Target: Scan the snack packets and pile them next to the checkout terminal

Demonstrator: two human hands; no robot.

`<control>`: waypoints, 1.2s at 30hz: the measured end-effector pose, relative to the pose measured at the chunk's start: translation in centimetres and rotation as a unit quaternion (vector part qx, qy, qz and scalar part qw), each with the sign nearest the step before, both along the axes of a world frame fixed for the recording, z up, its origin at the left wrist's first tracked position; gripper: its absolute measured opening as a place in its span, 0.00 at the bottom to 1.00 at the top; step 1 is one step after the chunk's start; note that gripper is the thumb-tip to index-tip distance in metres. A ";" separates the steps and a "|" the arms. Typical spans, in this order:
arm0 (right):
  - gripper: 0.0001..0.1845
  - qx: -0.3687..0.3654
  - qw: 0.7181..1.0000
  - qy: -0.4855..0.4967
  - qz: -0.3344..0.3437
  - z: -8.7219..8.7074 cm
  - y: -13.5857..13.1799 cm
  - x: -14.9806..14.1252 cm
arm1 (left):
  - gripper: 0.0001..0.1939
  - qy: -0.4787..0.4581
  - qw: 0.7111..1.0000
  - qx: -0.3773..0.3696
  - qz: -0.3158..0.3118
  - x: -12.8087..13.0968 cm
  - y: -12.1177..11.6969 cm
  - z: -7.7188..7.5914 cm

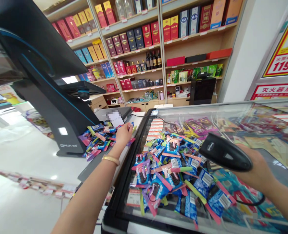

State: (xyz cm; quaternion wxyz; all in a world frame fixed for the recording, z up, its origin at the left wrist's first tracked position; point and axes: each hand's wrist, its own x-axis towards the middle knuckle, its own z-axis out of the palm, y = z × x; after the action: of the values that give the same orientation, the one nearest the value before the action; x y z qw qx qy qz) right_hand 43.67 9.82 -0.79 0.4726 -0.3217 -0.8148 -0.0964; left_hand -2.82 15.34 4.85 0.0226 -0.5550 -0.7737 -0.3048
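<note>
Over the glass-topped case [117, 208], right hand [257, 169] clamped round a black scanner [225, 152], snack packets [170, 172] heaped below, left hand [124, 132] curled shut by a smaller pile [97, 139], contents unclear

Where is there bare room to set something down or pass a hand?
The white counter is bare between the monitor stand and its near edge. The glass top's far strip, behind the large packet pile, also looks bare, goods seemingly beneath. Crowded: that pile, between left hand and scanner, and the smaller pile beside the stand.
</note>
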 end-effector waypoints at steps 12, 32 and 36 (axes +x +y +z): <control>0.07 -0.005 0.998 0.033 0.053 2.3 -2.2 -2.1 | 0.11 -0.704 0.662 0.165 -0.195 12.5 -8.0 0.1; 0.04 -0.065 0.994 0.010 0.083 2.9 -3.2 -3.5 | 0.21 -0.677 0.655 0.164 -0.292 14.6 -9.3 -1.3; 0.08 -0.088 0.995 0.018 0.036 1.8 -2.8 -2.7 | 0.20 -0.660 0.671 0.170 -0.292 14.5 -9.4 -1.4</control>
State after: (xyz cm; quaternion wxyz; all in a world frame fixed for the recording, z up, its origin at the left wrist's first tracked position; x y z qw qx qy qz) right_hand 40.97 7.02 1.04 0.4601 -0.3346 -0.8224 -0.0012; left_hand 11.66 5.93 3.49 -0.4903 -0.3931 -0.3207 -0.7087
